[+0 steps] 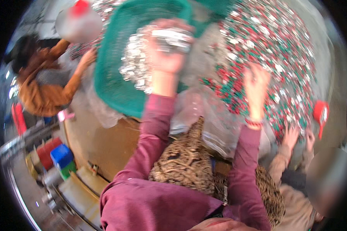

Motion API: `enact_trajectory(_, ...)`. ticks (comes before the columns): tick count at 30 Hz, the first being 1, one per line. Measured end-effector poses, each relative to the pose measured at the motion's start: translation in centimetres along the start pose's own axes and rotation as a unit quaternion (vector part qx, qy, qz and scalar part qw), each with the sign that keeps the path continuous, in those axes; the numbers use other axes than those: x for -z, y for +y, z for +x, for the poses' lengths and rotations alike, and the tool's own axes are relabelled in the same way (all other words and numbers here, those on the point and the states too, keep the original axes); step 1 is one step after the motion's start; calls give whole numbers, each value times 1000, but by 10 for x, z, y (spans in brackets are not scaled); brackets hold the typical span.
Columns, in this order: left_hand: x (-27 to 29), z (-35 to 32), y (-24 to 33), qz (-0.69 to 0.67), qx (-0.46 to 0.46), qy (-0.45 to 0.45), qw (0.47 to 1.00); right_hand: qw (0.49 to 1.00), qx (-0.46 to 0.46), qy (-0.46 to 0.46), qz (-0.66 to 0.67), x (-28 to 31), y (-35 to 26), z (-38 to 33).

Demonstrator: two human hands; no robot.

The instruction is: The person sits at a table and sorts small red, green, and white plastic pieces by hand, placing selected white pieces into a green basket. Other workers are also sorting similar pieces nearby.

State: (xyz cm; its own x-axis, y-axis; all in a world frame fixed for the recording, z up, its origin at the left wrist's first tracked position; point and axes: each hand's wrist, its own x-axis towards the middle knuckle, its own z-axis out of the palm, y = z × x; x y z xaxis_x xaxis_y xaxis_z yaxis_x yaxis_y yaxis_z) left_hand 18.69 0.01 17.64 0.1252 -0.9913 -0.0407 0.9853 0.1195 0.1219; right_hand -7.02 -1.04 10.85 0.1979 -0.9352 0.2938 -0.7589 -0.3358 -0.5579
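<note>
My left hand is raised over the near right side of a green plastic basket. Its fingers are closed around a clump of shiny silver pieces, blurred by motion. Beneath and left of it, many loose silver pieces lie in the basket. On the right, my right hand is over a wide spread of small red, green and silver pieces. Its fingers are curled in with the tips close together; whatever is between them is too blurred to make out.
Clear plastic sheeting lies between basket and pile. A co-worker in an orange-brown jacket reaches in at the left. Another person's hands touch the pile at lower right, near a red-rimmed object. Blue and red containers stand lower left.
</note>
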Motion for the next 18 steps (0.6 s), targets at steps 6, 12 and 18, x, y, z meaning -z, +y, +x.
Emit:
enact_trajectory(6, 1, 14, 76, 849, -340, 119, 386, 993, -63, -101, -29, -22, 56, -26)
enact_trajectory(12, 10, 41, -50, 840, -248, -181, 447, 990, -84, -87, -69, -33, 87, -5)
enact_trajectory(18, 156, 99, -150, 979, 68, -94, 166, 985, -115, -109, -74, -45, 118, 43)
